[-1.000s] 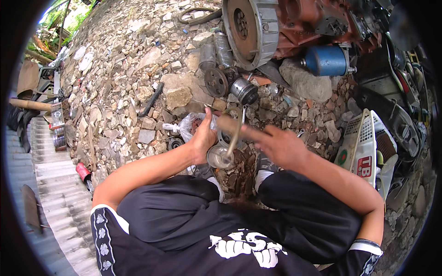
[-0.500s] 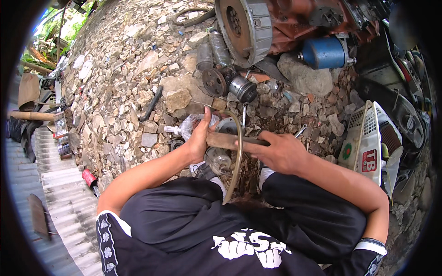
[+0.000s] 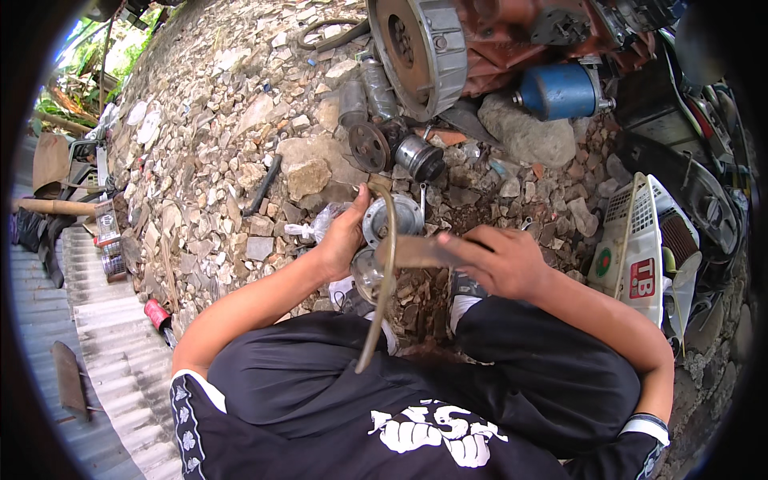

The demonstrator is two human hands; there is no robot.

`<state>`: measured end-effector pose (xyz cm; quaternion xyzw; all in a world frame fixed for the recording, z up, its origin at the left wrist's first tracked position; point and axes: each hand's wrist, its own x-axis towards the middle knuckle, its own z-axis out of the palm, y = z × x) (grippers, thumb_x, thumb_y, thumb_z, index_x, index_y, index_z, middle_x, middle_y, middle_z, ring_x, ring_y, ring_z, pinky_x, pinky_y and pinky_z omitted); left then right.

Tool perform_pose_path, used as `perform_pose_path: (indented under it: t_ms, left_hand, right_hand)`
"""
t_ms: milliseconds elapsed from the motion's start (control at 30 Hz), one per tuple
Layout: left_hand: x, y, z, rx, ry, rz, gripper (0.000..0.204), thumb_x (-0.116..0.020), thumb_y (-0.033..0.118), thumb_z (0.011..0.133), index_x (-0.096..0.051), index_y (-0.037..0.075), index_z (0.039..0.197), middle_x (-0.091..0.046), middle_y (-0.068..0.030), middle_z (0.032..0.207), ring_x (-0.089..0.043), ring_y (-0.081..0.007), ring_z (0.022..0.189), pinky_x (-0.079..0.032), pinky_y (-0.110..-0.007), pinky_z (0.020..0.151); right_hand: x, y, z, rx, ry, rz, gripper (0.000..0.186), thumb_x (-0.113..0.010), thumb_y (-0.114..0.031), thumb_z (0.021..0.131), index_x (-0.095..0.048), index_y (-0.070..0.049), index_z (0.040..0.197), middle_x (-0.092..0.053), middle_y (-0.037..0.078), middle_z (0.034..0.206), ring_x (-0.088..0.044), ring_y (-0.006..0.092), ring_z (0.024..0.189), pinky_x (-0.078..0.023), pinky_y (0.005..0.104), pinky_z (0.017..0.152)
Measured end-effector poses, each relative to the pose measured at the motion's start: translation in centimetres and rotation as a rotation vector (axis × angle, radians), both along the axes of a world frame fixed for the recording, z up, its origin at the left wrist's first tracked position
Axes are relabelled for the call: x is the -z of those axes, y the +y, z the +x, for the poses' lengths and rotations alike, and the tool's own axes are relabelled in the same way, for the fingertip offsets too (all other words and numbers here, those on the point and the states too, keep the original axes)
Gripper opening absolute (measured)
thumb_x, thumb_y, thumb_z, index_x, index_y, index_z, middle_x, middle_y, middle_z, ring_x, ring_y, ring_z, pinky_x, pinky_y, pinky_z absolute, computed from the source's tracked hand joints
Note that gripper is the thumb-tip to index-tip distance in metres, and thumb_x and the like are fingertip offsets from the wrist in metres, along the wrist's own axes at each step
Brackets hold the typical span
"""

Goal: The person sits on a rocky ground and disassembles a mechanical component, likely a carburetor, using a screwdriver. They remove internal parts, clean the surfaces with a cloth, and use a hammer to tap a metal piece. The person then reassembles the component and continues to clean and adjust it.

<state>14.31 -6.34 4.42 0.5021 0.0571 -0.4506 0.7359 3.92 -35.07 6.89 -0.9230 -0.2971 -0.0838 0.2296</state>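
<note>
Apparently, work is unfinished: the hose (image 3: pixel 386 290) crosses before the metal flange (image 3: pixel 406 214), lower end loose. Below this flange, the right hand (image 3: pixel 506 260) holds a brown stick (image 3: pixel 420 251); the left hand's (image 3: pixel 344 234) grip, beside it, I cannot tell.

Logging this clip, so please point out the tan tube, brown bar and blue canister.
Tan tube (image 3: pixel 386 282), head view: about mid-length.
Brown bar (image 3: pixel 419 252), head view: its blurred middle.
Blue canister (image 3: pixel 558 93), head view: side of its body.

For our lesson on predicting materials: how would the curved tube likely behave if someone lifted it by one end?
The tube is probably springy rather than limp, since it holds a smooth arc. It looks slim, so likely light. Its rounded surface might let it twist between fingers.
</note>
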Motion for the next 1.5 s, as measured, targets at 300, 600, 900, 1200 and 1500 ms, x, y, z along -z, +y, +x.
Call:
perform_pose_path:
  t_ms: [300,600,900,1200,1500]
  left_hand:
    - [-1.1,0.0,0.1,-0.023,-0.010,0.077,0.088,-0.033,0.074,0.103,-0.041,0.002,0.153,-0.060,-0.0167,0.141,-0.064,-0.0293,0.125,-0.053,-0.044,0.107]
    - [-0.4,-0.9,-0.4,-0.016,0.168,0.090,0.097,-0.027,0.084,0.097,-0.054,0.004,0.146,-0.068,-0.0204,0.128,-0.063,-0.0322,0.122,-0.055,-0.053,0.097]
    - [-0.7,-1.3,-0.7,0.014,0.158,0.019,0.111,-0.026,0.095,0.085,-0.050,0.008,0.150,-0.065,-0.0181,0.136,-0.064,-0.0366,0.124,-0.054,-0.055,0.103]
    - [-1.1,-1.4,0.3,-0.020,0.147,-0.079,0.080,-0.031,0.069,0.104,-0.041,0.010,0.156,-0.061,-0.0154,0.142,-0.062,-0.0326,0.126,-0.048,-0.052,0.111]
    - [-1.5,-0.5,1.0,0.131,0.162,-0.462,0.060,-0.033,0.052,0.110,-0.035,0.020,0.161,-0.067,-0.0147,0.130,-0.070,-0.0346,0.110,-0.063,-0.055,0.081]
  right_hand:
    - [0.3,1.0,0.0,0.175,0.190,0.148,0.066,-0.074,-0.026,0.091,-0.053,-0.022,0.153,-0.061,0.008,0.097,-0.065,0.0281,0.073,-0.055,0.0404,0.062]
    - [-1.2,2.5,1.2,0.089,0.101,0.049,0.061,-0.070,-0.031,0.096,-0.051,-0.035,0.154,-0.061,0.006,0.092,-0.067,0.0291,0.067,-0.056,0.0408,0.056]
    - [-1.6,1.9,0.9,-0.002,0.175,0.024,0.062,-0.068,-0.032,0.098,-0.048,-0.033,0.156,-0.059,0.009,0.090,-0.065,0.0304,0.067,-0.057,0.0430,0.059]
    - [-0.5,-1.5,-0.6,0.134,0.189,0.270,0.060,-0.075,-0.010,0.088,-0.058,-0.003,0.144,-0.065,0.017,0.092,-0.066,0.0360,0.076,-0.054,0.0396,0.067]
    - [0.1,-1.2,-0.3,0.218,0.037,0.444,0.058,-0.074,-0.009,0.091,-0.055,0.003,0.144,-0.067,0.026,0.125,-0.069,0.0439,0.105,-0.055,0.0423,0.091]
